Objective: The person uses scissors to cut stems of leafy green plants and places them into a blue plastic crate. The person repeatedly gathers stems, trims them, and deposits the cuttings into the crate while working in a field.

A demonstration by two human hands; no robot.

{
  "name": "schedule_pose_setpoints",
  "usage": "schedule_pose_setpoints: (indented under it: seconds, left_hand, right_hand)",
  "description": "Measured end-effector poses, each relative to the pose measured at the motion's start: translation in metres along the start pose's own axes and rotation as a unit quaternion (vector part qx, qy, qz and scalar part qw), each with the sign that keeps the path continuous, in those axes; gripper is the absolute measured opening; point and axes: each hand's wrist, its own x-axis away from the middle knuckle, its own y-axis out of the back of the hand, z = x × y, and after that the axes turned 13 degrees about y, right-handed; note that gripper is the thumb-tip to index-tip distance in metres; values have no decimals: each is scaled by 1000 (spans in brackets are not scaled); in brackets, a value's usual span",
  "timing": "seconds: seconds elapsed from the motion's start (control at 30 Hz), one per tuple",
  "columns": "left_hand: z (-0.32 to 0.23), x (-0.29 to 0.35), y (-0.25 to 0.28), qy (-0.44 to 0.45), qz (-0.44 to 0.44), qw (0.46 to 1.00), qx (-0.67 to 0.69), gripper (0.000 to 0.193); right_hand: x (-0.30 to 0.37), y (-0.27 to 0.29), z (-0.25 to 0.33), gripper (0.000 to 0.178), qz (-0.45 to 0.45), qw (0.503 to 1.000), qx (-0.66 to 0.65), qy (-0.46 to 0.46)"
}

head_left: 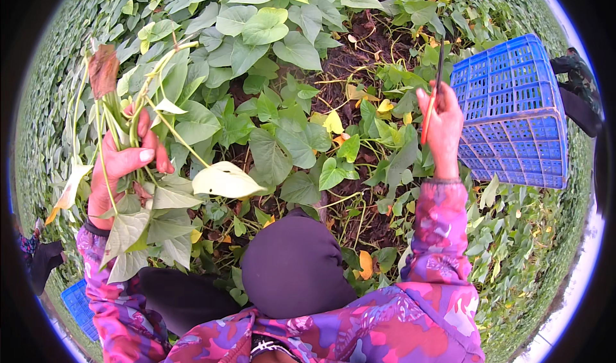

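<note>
Your left hand [128, 154] is closed around a bunch of leafy stems [142, 100], thumb laid across them, with cut or bare stem ends and a brown scrap [104, 71] sticking up above the grip. Green leaves spill below your fingers, and one pale, yellowish leaf [228, 179] hangs out to the right of that hand. Your right hand [444, 122] is wrapped around the orange-red handles of the scissors [428, 116], their dark blades pointing away from you, above your fingers (whether the blades are parted, you can't tell from this angle). Just right of that grip stands a blue plastic crate [510, 100] with latticed sides, tilted in view. Between your two hands spreads a bed of heart-shaped green leaves [295, 138], a few yellow, with dark soil [366, 48] showing through. Nearer your body, below and between the grips, is your dark-clad knee [295, 267]. Farther out, a person in dark clothing [577, 80] is beyond the crate, and another blue crate [80, 308] lies below your left hand.
</note>
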Motion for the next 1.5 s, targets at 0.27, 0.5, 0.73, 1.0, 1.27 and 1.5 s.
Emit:
schedule_pose_setpoints:
  seconds: [0.27,0.5,0.73,1.0,1.27,1.5]
  left_hand:
    - [13,-48,-63,110,70,990,-55,39]
    - [18,-65,-50,158,58,983,-75,40]
    - [24,-78,-58,145,94,984,-43,40]
    - [26,-81,-58,142,123,982,-34,33]
    - [23,-85,-66,135,128,982,-15,33]
    - [28,-81,-62,144,117,982,-13,33]
  right_hand:
    - [-49,-70,-87,51,205,905,372,-30]
    - [73,-82,-136,34,106,966,238,5]
    - [72,-64,-138,37,104,985,40,-129]
    - [45,-57,-63,49,148,980,-111,71]
    - [-73,-30,-129,38,95,917,370,-116]
    - [-48,-66,-184,43,101,926,319,-172]
